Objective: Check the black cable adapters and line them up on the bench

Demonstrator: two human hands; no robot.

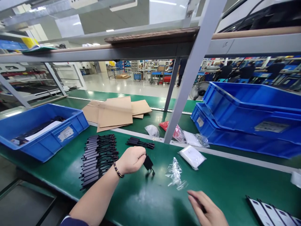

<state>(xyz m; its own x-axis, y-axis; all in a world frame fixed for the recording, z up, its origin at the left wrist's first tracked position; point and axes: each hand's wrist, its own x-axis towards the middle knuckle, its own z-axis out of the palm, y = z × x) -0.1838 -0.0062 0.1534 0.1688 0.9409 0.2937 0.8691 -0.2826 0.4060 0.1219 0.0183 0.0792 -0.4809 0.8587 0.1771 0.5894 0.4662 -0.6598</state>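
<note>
My left hand [132, 159], closed, grips a small flat black box with a short cable [148, 162] above the green bench. Its fingers hide one end of the box. My right hand [206, 208] is at the bottom edge, fingers loosely bent and apart, with nothing seen in it. Left of my left wrist lies a row of several similar black boxes with cables [94, 158]. A small stack of the same kind [138, 142] rests just beyond my left hand. Between my hands, crumpled clear plastic film [175, 174] lies on the bench.
Blue bins stand left [70, 133] and stacked right [237, 125]. Cardboard sheets [115, 111] lie at the back. A slanted grey post [185, 88] rises near plastic bags [192, 157]. White-faced flat pieces [265, 210] sit at lower right. People work far off.
</note>
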